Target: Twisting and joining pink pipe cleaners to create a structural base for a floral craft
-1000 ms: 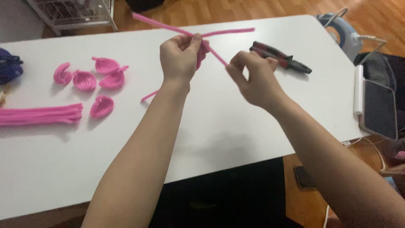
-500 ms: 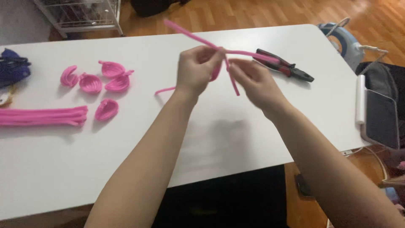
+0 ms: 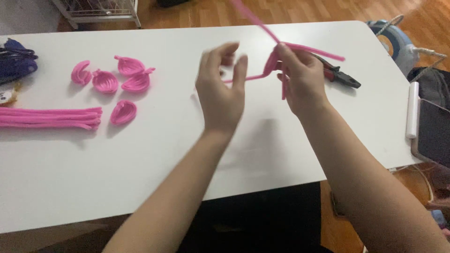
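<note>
My right hand (image 3: 302,82) pinches a partly bent pink pipe cleaner (image 3: 262,26) above the white table (image 3: 187,154); its long ends stick up to the left and out to the right. My left hand (image 3: 220,91) hovers just left of it, blurred, fingers apart and holding nothing. Several finished pink petal-shaped coils (image 3: 123,80) lie on the table at the left. A bundle of straight pink pipe cleaners (image 3: 49,118) lies below them near the left edge.
Red-and-black pliers (image 3: 340,77) lie on the table behind my right hand. A dark blue bundle (image 3: 16,63) sits at the far left. A tablet in a case (image 3: 429,122) rests off the table's right edge, and a wire rack (image 3: 93,9) stands beyond the far side.
My left hand has let go of the pipe cleaner and moved left, opening. My right hand keeps hold of it, and the bent part has turned.
</note>
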